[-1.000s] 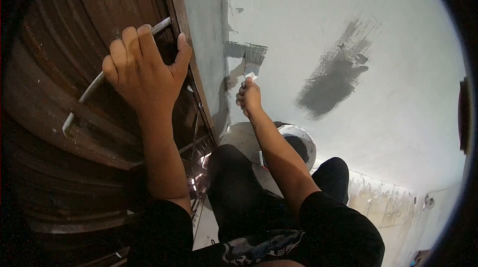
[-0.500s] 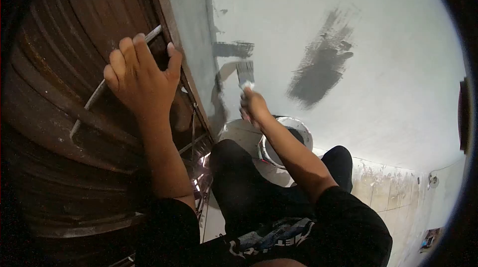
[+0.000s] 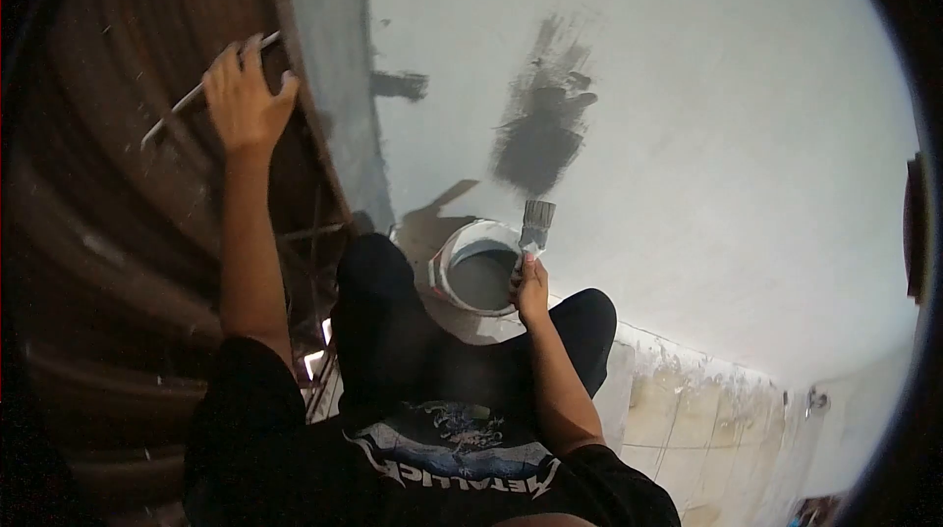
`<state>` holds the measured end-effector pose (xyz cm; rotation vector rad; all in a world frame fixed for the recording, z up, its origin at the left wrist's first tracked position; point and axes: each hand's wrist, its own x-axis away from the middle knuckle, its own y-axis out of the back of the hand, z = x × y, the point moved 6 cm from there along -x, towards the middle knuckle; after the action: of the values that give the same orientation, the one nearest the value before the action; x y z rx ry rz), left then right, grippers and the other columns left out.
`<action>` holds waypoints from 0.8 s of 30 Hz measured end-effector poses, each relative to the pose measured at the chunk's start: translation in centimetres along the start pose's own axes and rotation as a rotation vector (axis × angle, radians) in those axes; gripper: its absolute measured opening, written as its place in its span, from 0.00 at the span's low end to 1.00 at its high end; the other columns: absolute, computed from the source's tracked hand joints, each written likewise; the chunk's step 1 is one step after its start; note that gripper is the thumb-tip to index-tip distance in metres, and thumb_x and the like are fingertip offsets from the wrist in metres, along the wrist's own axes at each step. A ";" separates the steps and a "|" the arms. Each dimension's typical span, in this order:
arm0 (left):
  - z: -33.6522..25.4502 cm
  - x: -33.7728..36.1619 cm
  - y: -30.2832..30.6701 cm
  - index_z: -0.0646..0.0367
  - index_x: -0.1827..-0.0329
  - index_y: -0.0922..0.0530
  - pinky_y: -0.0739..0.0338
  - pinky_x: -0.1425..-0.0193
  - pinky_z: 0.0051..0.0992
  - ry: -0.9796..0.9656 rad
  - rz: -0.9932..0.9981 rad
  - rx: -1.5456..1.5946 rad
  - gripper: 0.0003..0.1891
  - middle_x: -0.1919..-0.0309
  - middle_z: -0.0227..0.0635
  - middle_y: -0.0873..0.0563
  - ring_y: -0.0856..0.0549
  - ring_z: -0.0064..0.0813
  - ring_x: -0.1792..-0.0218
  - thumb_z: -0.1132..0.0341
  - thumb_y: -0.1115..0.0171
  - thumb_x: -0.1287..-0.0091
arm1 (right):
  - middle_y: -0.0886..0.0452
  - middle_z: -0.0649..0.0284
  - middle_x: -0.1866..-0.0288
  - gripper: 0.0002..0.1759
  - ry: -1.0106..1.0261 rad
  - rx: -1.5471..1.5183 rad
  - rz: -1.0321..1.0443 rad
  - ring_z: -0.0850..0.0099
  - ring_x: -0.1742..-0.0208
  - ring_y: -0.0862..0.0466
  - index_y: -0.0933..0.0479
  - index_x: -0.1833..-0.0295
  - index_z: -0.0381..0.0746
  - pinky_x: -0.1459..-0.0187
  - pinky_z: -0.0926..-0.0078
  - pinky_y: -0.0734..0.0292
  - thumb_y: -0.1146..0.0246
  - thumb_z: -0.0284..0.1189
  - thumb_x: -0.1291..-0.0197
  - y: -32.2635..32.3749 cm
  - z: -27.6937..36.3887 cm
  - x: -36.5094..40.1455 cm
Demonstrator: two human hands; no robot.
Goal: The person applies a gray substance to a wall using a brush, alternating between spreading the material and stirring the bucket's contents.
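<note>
My right hand (image 3: 531, 289) is closed around the handle of a paintbrush (image 3: 536, 223), bristles pointing up. The brush is at the right rim of a white bucket (image 3: 439, 277) with grey paint (image 3: 483, 281) inside, just below a broad grey patch (image 3: 538, 139) on the pale wall (image 3: 707, 114). Over on the left, my left hand (image 3: 246, 100) has its fingers bent over a thin metal rod (image 3: 177, 111) on the brown corrugated metal panel (image 3: 108, 222). Its thumb stands apart from the fingers.
A shorter grey stroke (image 3: 400, 85) lies near the wall's left corner, beside a grey strip of wall (image 3: 329, 65). Stained pale tiles (image 3: 688, 419) run along the lower right. My knees (image 3: 378, 277) flank the bucket.
My right hand and the brush have moved down and right, from beside the short stroke to the bucket's rim. The view has shifted rightward; my left hand stays at the rod.
</note>
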<state>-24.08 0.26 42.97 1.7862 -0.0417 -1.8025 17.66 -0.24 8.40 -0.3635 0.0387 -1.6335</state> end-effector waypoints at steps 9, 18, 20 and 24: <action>5.8 28.9 -1.3 0.64 0.60 0.24 0.26 0.54 0.40 0.337 0.542 0.579 0.10 0.65 0.51 0.18 0.19 0.53 0.59 0.65 0.42 0.36 | 0.41 0.75 0.82 0.19 -0.021 -0.033 0.162 0.83 0.87 0.43 0.36 0.65 0.49 0.86 0.82 0.52 0.51 0.51 0.28 0.5 -0.8 1.7; 7.5 60.7 -3.7 0.62 0.54 0.24 0.24 0.56 0.44 0.725 1.791 0.378 0.14 0.57 0.49 0.18 0.17 0.47 0.54 0.62 0.41 0.37 | 0.42 0.77 0.82 0.18 -0.129 -0.010 0.161 0.83 0.87 0.42 0.36 0.66 0.51 0.86 0.82 0.49 0.49 0.51 0.30 -2.3 -2.6 2.7; 6.1 61.0 -3.6 0.62 0.53 0.25 0.24 0.55 0.44 0.831 1.797 0.405 0.14 0.57 0.49 0.18 0.18 0.46 0.54 0.62 0.41 0.36 | 0.39 0.76 0.82 0.19 -0.094 0.097 0.142 0.82 0.87 0.39 0.36 0.66 0.50 0.86 0.81 0.46 0.49 0.51 0.29 -1.6 -5.0 0.4; 3.4 60.1 -4.7 0.62 0.52 0.25 0.25 0.54 0.43 1.047 1.763 0.430 0.15 0.56 0.48 0.18 0.18 0.45 0.53 0.61 0.41 0.36 | 0.27 0.60 0.77 0.22 0.190 0.670 0.110 0.66 0.77 0.27 0.28 0.54 0.35 0.73 0.66 0.33 0.55 0.44 0.26 -1.9 -5.7 -3.5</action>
<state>-24.26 -22.62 -12.88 1.6011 -1.1688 0.4100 14.58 2.31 2.72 0.3018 -0.3331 -1.4704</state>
